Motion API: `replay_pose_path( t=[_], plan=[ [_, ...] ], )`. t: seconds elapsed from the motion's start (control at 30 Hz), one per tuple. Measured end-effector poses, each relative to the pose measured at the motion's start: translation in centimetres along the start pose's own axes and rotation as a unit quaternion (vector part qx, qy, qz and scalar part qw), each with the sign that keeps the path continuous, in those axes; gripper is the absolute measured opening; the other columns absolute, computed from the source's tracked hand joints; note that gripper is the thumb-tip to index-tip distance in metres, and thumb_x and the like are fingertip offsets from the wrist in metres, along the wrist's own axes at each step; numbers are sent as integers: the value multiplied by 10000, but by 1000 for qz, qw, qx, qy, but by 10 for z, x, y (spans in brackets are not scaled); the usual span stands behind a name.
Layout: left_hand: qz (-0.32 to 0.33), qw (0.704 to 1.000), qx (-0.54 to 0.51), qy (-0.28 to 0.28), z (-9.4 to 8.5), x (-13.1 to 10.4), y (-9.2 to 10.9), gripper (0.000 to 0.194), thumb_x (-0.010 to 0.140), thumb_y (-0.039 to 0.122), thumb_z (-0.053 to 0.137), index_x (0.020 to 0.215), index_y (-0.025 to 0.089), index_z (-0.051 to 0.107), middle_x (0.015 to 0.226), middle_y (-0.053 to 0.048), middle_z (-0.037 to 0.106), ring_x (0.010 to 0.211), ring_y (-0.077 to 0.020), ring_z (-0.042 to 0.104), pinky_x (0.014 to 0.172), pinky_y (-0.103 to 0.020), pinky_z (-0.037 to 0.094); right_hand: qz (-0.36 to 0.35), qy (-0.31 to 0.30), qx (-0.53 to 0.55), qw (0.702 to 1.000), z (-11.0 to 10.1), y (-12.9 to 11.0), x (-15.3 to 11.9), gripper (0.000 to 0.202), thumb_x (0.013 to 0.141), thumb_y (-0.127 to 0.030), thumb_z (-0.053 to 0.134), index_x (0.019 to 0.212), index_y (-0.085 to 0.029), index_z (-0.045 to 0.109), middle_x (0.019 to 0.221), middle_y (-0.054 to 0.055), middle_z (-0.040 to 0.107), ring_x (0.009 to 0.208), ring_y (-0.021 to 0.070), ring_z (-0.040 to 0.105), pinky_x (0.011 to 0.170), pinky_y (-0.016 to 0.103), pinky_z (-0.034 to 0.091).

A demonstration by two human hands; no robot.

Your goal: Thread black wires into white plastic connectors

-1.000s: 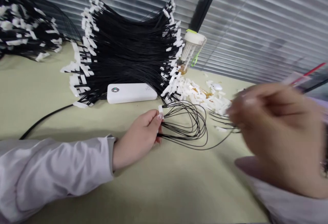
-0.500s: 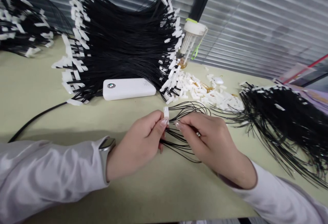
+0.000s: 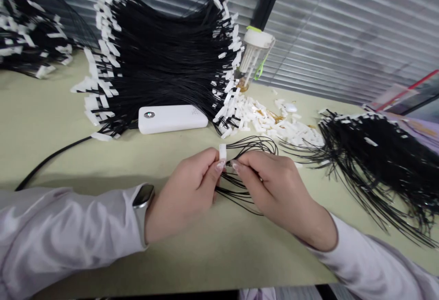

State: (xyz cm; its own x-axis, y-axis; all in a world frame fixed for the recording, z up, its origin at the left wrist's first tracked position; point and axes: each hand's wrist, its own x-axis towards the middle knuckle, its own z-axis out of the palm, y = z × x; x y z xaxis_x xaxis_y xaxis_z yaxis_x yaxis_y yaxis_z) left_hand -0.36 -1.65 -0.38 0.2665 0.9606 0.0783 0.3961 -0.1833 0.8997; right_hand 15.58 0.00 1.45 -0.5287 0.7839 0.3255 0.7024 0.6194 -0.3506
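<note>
Between thumb and fingers, my left hand (image 3: pixel 187 195) pinches a small white connector housing (image 3: pixel 222 152), held upright above the table. Several thin black wires (image 3: pixel 252 142) run out of its right side and loop round to the right. My right hand (image 3: pixel 277 190) is closed in a pinch close beside the housing, with a black wire at its fingertips; the wire's end is hidden by the fingers. More black wires (image 3: pixel 236 195) trail below, between the two hands.
Behind my hands lies a white power bank (image 3: pixel 173 119), before a large stack of black wires with white connectors (image 3: pixel 171 53). Loose white housings (image 3: pixel 270 124) are heaped right of it, near a clear bottle (image 3: pixel 255 50). Another black wire bundle (image 3: pixel 384 158) lies at right.
My right hand has shifted slightly left, its fingertips closer to the white housing. My left hand keeps hold of the housing. The view has moved a little.
</note>
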Motion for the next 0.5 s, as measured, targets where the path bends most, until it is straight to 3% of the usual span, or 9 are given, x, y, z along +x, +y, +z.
replay_pose_path(
  t=[0.5],
  plan=[
    [13, 999, 32, 19, 2, -2, 0, 229, 854, 294, 291, 668, 196, 382, 588, 32, 422, 524, -111, 423, 481, -216, 350, -37, 37, -81, 995, 10, -2, -3, 175, 823, -206, 364, 682, -160, 457, 585, -13, 421, 532, 88, 355, 527, 219, 278]
  ],
)
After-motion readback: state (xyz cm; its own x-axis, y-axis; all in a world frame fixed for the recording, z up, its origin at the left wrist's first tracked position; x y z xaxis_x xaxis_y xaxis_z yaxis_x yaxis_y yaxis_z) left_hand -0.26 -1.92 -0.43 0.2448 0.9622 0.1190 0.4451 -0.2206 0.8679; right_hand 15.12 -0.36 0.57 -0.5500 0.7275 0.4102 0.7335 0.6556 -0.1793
